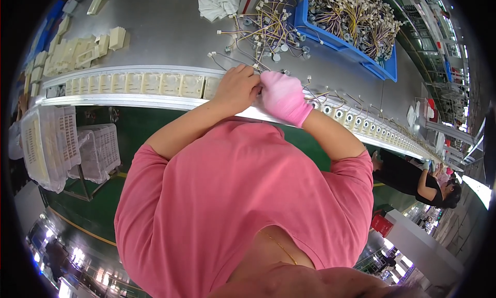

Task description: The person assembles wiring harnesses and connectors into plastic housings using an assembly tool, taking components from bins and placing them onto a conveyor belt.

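My bare left hand (237,88) and pink-gloved right hand (285,97) sit close together, fingers curled, over a metal rail (155,101); I cannot tell whether they pinch anything. Cream housings (135,84) line the rail on either side. Wired connectors (266,29) lie heaped beyond.

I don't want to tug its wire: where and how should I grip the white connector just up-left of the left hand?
Probably by the body of the white connector, pinched across its sides, coming from above and the left. It is a small block, likely easier to hold than the thin wire, which trails down and right toward the left hand.
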Available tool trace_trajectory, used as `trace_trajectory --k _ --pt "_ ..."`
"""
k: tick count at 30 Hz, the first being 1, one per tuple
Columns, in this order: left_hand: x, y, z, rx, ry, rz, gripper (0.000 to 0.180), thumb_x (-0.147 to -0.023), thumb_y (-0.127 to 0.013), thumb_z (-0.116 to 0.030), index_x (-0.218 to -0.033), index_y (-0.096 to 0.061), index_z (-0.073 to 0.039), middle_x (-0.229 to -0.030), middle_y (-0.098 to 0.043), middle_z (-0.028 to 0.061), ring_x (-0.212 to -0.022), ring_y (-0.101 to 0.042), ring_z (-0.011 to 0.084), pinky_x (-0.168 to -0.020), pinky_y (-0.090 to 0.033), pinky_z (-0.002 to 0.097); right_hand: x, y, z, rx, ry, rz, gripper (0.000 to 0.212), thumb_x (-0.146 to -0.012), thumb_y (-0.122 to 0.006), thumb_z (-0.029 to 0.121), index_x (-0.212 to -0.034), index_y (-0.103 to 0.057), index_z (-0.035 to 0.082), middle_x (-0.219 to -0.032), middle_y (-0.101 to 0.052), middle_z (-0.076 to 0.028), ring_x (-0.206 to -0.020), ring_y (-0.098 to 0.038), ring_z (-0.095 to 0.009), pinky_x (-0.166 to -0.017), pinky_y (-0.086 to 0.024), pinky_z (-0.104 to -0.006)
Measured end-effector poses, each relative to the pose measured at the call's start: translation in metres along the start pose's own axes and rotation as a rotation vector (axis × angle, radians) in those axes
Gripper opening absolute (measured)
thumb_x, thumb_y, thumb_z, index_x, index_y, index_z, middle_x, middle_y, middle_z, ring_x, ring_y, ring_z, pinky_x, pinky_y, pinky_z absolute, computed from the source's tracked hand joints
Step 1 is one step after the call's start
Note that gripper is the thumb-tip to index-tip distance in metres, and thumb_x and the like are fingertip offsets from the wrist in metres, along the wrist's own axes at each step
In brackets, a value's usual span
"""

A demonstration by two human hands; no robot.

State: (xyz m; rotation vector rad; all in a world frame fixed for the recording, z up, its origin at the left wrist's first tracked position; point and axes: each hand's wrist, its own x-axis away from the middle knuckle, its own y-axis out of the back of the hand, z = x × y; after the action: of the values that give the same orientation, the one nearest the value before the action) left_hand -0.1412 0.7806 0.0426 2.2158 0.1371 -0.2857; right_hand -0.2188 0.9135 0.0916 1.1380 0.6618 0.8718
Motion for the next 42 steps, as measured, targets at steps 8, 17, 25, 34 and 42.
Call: trace_trajectory --k 8,17,25,34,42 --pt "-0.005 -0.006 -0.008 0.024 0.166 -0.113 0.008 -0.066 -0.062 -0.016 -0.071 -0.063 -0.01 -0.08 -0.057 0.0023 -0.085 -0.051 0.0237 -0.072 -0.038 0.0372 -0.01 0.013 -0.011 0.263 0.298 0.064 0.008 -0.067 -0.061 0.015 -0.069 -0.055 0.01 -0.066 -0.056 -0.008 -0.064 -0.055 -0.028 -0.058 -0.039 -0.0403" --pt "-0.002 -0.009 -0.006 0.031 0.145 -0.11 0.012 -0.067 -0.061 -0.013 -0.079 -0.062 -0.01 -0.079 -0.054 0.0034 -0.084 -0.049 0.0241 -0.073 -0.036 0.0368 -0.007 0.012 -0.015 0.255 0.293 0.096 0.011 -0.067 -0.063 0.016 -0.063 -0.055 0.011 -0.064 -0.056 -0.009 -0.063 -0.054 -0.03 -0.063 -0.038 -0.0389" --pt "-0.002 -0.002 -0.007 0.018 0.065 -0.042 0.017 -0.067 -0.058 -0.011 -0.082 -0.061 -0.006 -0.086 -0.055 0.0073 -0.089 -0.05 0.0249 -0.075 -0.037 0.0382 -0.008 0.008 -0.016 0.275 0.189 0.202 0.014 -0.069 -0.063 0.017 -0.061 -0.054 0.01 -0.063 -0.056 -0.009 -0.064 -0.056 -0.03 -0.063 -0.039 -0.0389" --pt "0.002 -0.005 -0.005 0.043 0.039 -0.172 0.009 -0.067 -0.057 -0.007 -0.075 -0.054 -0.006 -0.08 -0.05 0.0075 -0.083 -0.049 0.0267 -0.073 -0.038 0.0391 -0.045 0.013 -0.063 -0.539 -0.127 0.378 0.025 -0.077 -0.058 0.031 -0.087 -0.067 0.01 -0.08 -0.066 -0.01 -0.075 -0.063 -0.022 -0.068 -0.05 -0.0321" --pt "0.001 -0.005 -0.005 0.117 0.059 -0.197 0.01 -0.07 -0.055 -0.004 -0.081 -0.054 -0.005 -0.083 -0.054 0.0084 -0.085 -0.051 0.0284 -0.075 -0.039 0.0395 -0.089 -0.066 -0.098 0.172 -0.205 0.645 0.033 -0.074 -0.055 0.034 -0.093 -0.067 0.009 -0.082 -0.066 -0.013 -0.079 -0.064 -0.026 -0.074 -0.05 -0.0347"
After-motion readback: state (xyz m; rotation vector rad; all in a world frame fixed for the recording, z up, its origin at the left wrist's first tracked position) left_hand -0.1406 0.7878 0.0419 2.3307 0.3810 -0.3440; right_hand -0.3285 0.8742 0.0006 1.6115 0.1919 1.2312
